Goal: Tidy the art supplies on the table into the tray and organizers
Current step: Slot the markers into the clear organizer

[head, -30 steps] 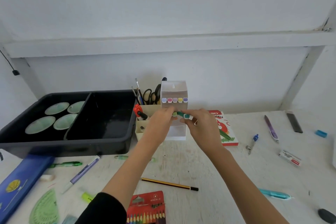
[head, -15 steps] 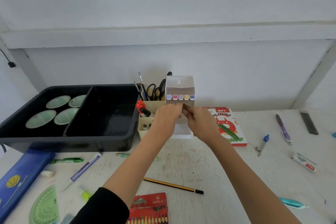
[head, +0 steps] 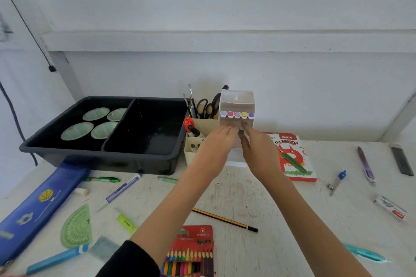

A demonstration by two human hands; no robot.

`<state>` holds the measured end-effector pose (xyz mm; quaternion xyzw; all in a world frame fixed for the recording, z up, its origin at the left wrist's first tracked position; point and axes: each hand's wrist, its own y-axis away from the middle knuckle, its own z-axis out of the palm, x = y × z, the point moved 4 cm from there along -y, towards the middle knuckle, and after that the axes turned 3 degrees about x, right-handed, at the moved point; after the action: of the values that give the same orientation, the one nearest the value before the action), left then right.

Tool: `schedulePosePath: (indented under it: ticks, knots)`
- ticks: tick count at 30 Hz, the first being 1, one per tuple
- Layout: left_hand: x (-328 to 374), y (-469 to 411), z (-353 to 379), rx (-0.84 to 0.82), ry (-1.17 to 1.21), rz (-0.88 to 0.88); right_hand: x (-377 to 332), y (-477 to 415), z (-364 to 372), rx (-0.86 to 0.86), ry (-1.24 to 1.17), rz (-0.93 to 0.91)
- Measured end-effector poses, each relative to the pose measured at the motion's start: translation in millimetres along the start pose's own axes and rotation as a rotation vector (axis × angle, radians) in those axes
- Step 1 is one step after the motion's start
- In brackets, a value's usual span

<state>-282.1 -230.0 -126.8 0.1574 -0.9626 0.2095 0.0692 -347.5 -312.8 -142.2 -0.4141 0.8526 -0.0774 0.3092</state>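
A white marker organizer (head: 236, 102) stands at the back of the table with a row of pastel-capped markers (head: 237, 114) in its upper slot. My left hand (head: 216, 144) and my right hand (head: 258, 150) meet at its front, just below that row. Between their fingertips shows the end of a green marker (head: 240, 132), pointing into the organizer; both hands pinch it. Most of the marker is hidden by my fingers. The black two-part tray (head: 101, 156) sits to the left, with several green palettes (head: 77, 130) in its left compartment.
A beige organizer (head: 206, 126) holds scissors, brushes and a red marker. An oil pastels box (head: 292, 157), a compass (head: 336, 181) and a purple pen (head: 365, 164) lie to the right. A pencil (head: 225, 220), coloured pencils (head: 191, 254), a protractor (head: 77, 227) and a blue pencil case (head: 38, 207) lie near me.
The green marker lay crosswise between my hands a second ago; it has since been turned end-on and moved up and forward into the organizer's front. Both hands moved closer together.
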Motion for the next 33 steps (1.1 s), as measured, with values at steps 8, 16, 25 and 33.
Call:
schedulePosePath:
  ticks: [8, 16, 25, 33]
  knots:
    - [-56, 135, -6, 0.469, 0.233, -0.473, -37, 69, 33, 0.071, -0.329, -0.112]
    - [-107, 246, 4, 0.514, 0.199, -0.918, -99, 114, 100, -0.346, -0.415, -0.217]
    - [-124, 279, 15, 0.44, 0.164, -1.031, -150, 143, 139, -0.549, -0.036, -0.3]
    - [-127, 274, 16, 0.347, 0.115, -1.045, -142, 134, 138, -0.367, -0.528, 0.077]
